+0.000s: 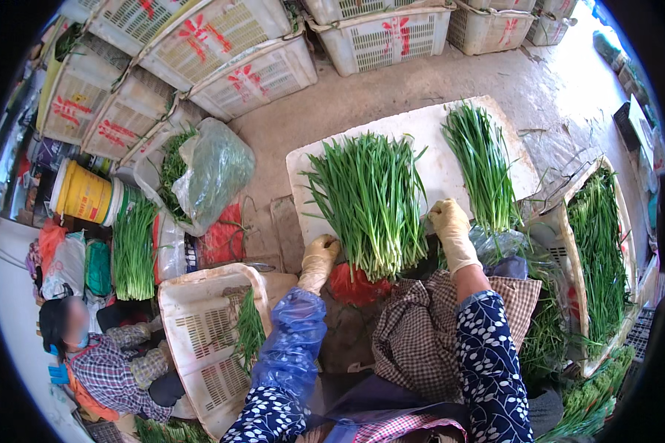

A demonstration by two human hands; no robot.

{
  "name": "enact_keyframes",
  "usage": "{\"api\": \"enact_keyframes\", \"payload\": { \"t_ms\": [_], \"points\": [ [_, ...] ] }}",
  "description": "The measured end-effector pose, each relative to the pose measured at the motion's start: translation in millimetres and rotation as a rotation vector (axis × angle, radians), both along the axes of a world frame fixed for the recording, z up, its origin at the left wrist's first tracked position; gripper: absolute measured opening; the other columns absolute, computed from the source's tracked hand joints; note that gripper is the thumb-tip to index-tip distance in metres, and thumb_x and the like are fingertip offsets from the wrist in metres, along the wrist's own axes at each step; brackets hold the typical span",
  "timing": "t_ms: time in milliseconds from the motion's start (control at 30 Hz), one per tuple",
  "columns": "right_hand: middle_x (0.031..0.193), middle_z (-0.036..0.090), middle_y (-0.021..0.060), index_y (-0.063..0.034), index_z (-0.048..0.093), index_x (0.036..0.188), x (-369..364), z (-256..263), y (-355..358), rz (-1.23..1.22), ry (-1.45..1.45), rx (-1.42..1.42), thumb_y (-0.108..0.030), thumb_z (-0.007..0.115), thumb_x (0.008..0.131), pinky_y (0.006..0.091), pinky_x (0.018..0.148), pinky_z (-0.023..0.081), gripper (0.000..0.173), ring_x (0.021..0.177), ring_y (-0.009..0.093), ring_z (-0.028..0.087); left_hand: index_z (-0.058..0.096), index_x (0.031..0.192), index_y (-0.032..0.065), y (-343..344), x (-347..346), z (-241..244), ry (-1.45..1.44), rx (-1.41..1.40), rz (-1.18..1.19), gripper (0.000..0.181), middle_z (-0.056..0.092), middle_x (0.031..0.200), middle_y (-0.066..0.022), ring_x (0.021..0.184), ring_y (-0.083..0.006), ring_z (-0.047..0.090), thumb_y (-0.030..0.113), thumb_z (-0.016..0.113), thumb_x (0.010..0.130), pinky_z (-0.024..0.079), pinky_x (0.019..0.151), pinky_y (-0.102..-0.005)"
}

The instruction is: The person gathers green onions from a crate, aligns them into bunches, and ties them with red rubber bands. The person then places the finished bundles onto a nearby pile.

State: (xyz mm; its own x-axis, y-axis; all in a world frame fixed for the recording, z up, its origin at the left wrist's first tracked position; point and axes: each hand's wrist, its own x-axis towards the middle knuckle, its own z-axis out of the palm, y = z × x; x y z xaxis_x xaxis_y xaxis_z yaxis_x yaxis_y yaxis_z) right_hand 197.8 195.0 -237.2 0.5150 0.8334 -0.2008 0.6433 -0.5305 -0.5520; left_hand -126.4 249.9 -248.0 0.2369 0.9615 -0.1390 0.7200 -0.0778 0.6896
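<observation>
A broad bunch of garlic chives (371,205) lies on a white board (321,147), its pale cut ends towards me and over the near edge. At the board's near edge, left of the bunch, is my left hand (320,257) in a pale yellow glove, fingers curled. My right hand (450,224), gloved alike, is curled on the board just right of the bunch. Whether either hand pinches anything is hard to see. A narrower bunch of chives (481,160) lies farther right on the board.
Stacked plastic crates (249,80) line the far side. An empty-looking crate (185,293) tilts at my left; a crate of chives (573,243) stands right. A plastic bag (219,171) of greens sits beyond the board's left side. A co-worker (111,360) sits at the lower left.
</observation>
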Motion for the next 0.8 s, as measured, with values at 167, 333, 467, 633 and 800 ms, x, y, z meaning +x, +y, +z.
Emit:
{"api": "enact_keyframes", "payload": {
  "t_ms": [167,333,467,633,800],
  "points": [
    [0.076,0.069,0.0054,-0.0055,0.072,0.085,16,-10,-11,-0.127,0.479,0.329,-0.009,0.077,0.076,0.0315,0.067,0.050,0.011,0.068,0.017,0.063,0.070,0.101,0.0056,2,-12,13,-0.640,-0.556,0.107,0.027,0.067,0.080,-0.0036,0.061,-0.0144,0.063,0.029,0.070,0.089,0.050,0.056,-0.0254],
    [0.075,0.066,-0.0017,-0.0074,0.069,0.077,-23,36,-8,-0.261,1.051,0.468,-0.005,0.076,0.080,0.0226,0.061,0.041,0.008,0.064,0.006,0.052,0.062,0.100,0.0078,-10,11,48,-0.973,-0.758,0.288,0.042,0.064,0.072,-0.0045,0.053,-0.0143,0.061,0.045,0.072,0.084,0.049,0.047,-0.0244],
    [0.075,0.065,-0.0032,-0.0077,0.069,0.081,-39,41,-3,-0.159,1.304,0.506,-0.009,0.076,0.081,0.0204,0.065,0.042,0.007,0.065,0.005,0.053,0.054,0.103,0.0052,-8,46,74,-0.951,-0.762,0.217,0.059,0.057,0.066,-0.0024,0.044,-0.0107,0.052,0.056,0.072,0.080,0.042,0.038,-0.0219],
    [0.080,0.063,-0.0052,-0.0085,0.068,0.086,-60,35,-4,-0.011,1.375,0.485,-0.007,0.071,0.086,0.0207,0.069,0.043,0.003,0.072,0.006,0.055,0.049,0.102,0.0032,-18,97,117,-0.461,-0.492,0.199,0.057,0.059,0.077,-0.0023,0.056,-0.0078,0.054,0.043,0.081,0.076,0.042,0.042,-0.0213],
    [0.079,0.062,-0.0061,-0.0088,0.067,0.085,-60,22,-9,0.032,1.300,0.431,-0.006,0.071,0.085,0.0209,0.066,0.041,0.005,0.070,0.005,0.052,0.043,0.110,-0.0038,-26,105,36,-0.504,-0.255,0.187,0.068,0.061,0.102,-0.0113,0.089,-0.0172,0.060,0.007,0.090,0.062,0.053,0.077,-0.0331]
  ]
}}
